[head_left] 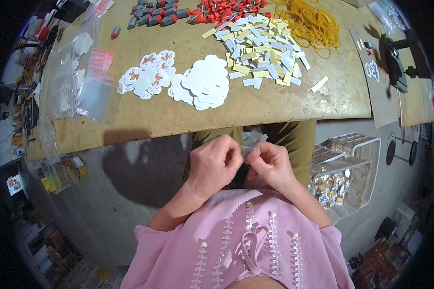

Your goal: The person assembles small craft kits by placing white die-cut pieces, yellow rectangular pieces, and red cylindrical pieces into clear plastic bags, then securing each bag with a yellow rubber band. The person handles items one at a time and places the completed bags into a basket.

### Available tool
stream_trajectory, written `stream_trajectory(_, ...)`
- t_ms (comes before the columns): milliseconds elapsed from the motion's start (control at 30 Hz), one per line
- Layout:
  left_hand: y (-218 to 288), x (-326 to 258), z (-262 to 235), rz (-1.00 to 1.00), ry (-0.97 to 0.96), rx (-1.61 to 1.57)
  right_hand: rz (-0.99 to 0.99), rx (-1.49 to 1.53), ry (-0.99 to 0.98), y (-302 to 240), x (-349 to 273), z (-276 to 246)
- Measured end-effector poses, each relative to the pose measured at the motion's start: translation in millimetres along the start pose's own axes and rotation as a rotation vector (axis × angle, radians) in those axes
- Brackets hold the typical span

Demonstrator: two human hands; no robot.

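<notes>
Pinching clear film [246,151] between my closed left hand [214,163] and right hand [273,164]; brown-printed white cut-outs [152,76] lie at ten o'clock.

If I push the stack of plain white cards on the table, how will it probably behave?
The stack of plain white cards would probably slide apart, since its edges overlap unevenly. It should hardly roll or tip, because it lies low and flat. Its thin layers are likely light.

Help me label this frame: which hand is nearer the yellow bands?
Right. In view, the right hand sits below and left of the yellow bands; the left hand is farther left.
</notes>
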State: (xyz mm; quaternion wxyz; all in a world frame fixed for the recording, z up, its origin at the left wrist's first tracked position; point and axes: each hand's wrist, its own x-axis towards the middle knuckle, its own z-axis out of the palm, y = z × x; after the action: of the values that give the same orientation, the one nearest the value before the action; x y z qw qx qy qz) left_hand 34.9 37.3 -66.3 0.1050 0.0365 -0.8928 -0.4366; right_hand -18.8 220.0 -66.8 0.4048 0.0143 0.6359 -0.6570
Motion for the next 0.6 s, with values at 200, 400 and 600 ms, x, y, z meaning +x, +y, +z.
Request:
stream_trajectory(200, -1.6, 0.0, -6.9, 0.261, -0.030, 0.068, 0.089, 0.103, -0.071, -2.8, 0.0, -8.7)
stream_trajectory(400, -9.5, -5.5, -16.0, 0.337, -0.177, 0.051, 0.135, 0.186, -0.064, -5.1, 1.0, -19.4)
stream_trajectory(600, -3.7, -0.7, -45.3, 0.395, -0.297, 0.096, -0.840, -0.999, -0.080, -37.5, -16.7, -11.4)
